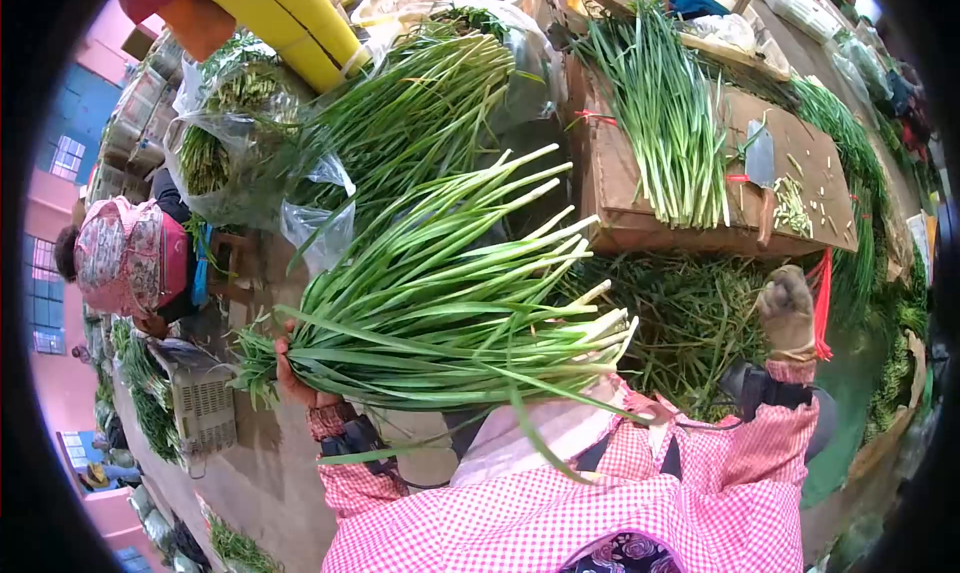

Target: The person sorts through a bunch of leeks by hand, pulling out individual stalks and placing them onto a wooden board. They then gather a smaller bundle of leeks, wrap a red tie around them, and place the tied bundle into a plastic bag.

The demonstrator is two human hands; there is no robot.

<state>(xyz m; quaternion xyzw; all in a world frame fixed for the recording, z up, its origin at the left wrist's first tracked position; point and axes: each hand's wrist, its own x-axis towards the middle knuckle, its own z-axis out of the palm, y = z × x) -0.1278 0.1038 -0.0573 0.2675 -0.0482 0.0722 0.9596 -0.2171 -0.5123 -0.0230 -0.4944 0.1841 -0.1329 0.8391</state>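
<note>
My left hand (288,370) is wrapped round the leafy end of a large bunch of long green stalks (450,303), whose pale ends fan out to the right across my front. My right hand (786,303), in a dirty glove, is raised at the right with its fingers curled; whether it holds anything is hidden. Above it, a knife (760,158) lies on a brown cardboard-covered table (620,188), beside small cut stalk pieces (792,208). Another bunch of green stalks (665,123) rests on the same table. Red ties (822,303) hang from its right corner.
More stalks (420,103) are piled behind my bunch, near plastic bags (240,163). Loose leaves (680,313) lie below the table. A person in a pink top (130,253) sits at the left, near a plastic crate (205,408). Yellow padding (290,28) stands at the upper left.
</note>
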